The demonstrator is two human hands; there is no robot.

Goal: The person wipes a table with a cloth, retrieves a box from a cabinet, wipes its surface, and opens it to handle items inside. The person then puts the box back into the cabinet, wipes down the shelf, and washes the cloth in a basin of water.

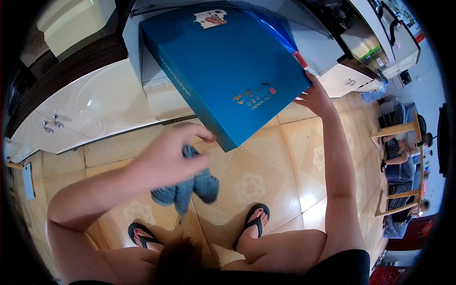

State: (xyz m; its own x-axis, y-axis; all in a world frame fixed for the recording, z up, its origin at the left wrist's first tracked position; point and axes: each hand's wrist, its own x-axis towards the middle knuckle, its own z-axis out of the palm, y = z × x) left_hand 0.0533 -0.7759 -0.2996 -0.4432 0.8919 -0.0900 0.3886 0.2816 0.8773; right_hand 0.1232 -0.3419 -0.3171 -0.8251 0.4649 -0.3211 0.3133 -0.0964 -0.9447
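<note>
A large blue tea gift box [223, 71], lettered "CHINESE TEA", tilts out of the open cabinet toward me. My right hand [314, 97] grips its near right corner, thumb on the top edge and fingers underneath. Close to the box's near left corner is my left hand [183, 152], slightly blurred, thumb and forefinger curved apart. A crumpled grey-blue cloth [185, 187] hangs below it, gripped in the hand; the fingers around it are partly hidden.
Cream cabinet doors [71, 107] run to the left, and the white cabinet opening [318, 45] surrounds the box. Blue shiny wrapping [275, 31] lies beside the box. My sandalled feet stand on floor tiles [285, 166]. People sit near wooden-framed seats [401, 128] at far right.
</note>
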